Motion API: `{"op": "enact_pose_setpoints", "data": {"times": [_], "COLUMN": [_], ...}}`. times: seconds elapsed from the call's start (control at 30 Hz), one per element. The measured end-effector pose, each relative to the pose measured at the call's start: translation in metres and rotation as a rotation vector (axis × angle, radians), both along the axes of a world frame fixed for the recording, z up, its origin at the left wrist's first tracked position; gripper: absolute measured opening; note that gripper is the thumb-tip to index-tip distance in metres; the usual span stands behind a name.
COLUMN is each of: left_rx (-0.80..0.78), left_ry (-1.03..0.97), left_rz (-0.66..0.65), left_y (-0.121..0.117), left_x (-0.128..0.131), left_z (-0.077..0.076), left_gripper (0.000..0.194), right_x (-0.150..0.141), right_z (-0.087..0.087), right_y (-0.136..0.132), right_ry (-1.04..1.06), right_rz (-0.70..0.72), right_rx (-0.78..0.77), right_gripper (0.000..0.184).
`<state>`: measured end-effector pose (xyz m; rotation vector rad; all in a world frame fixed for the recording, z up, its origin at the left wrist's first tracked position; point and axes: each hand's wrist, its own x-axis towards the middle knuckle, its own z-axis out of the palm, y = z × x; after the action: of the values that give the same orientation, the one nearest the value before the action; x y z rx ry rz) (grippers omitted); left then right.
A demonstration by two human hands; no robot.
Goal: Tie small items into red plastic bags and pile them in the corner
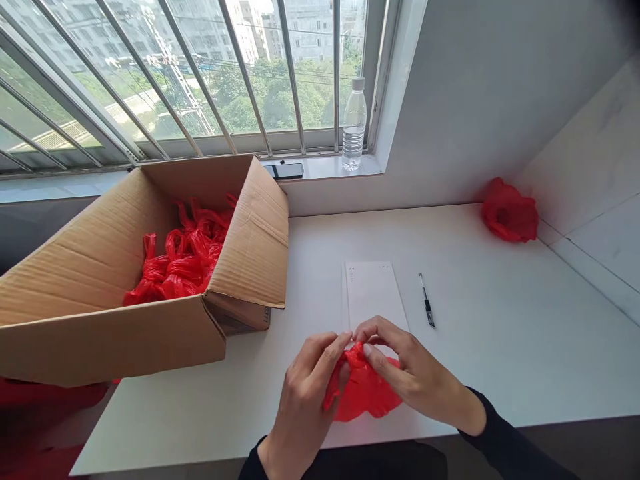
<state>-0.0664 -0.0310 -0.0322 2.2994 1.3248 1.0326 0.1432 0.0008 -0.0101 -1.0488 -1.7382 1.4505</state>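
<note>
A red plastic bag (367, 390) is between my two hands near the front edge of the white table, its top bunched into a small twist or knot. My left hand (307, 387) has its fingers closed on the left side of the bunched top. From the right, my right hand (410, 373) pinches the same bunch between thumb and fingers. The bag's lower part spreads out flat below the fingers. Just behind the bag lies a white notepad (375, 287), its near end hidden by my hands. What the bag contains, if anything, I cannot tell.
An open cardboard box (250, 233) at the left holds several tied red bags (185, 260). A pen (427, 300) lies right of the notepad. Another red bag (510, 210) sits in the far right corner. A water bottle (354, 127) and a phone (287, 171) rest on the windowsill.
</note>
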Motion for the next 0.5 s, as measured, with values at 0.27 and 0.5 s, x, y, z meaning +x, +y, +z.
{"op": "enact_pose_setpoints", "data": {"times": [0.27,0.5], "left_rx": [-0.111,-0.139], "left_ry": [0.165,0.236], "left_rz": [0.064,0.19], "left_y": [-0.024,-0.05], "left_x": [-0.02,-0.061], "left_z": [-0.026,-0.058], "left_gripper": [0.056,0.047], "right_x": [0.016,0.046], "right_z": [-0.032,-0.064], "right_y": [-0.001,0.0], "right_ry": [-0.267,-0.338], "right_rz": [-0.22,-0.359], "right_rx": [0.427,0.119], "right_gripper": [0.017,0.028]}}
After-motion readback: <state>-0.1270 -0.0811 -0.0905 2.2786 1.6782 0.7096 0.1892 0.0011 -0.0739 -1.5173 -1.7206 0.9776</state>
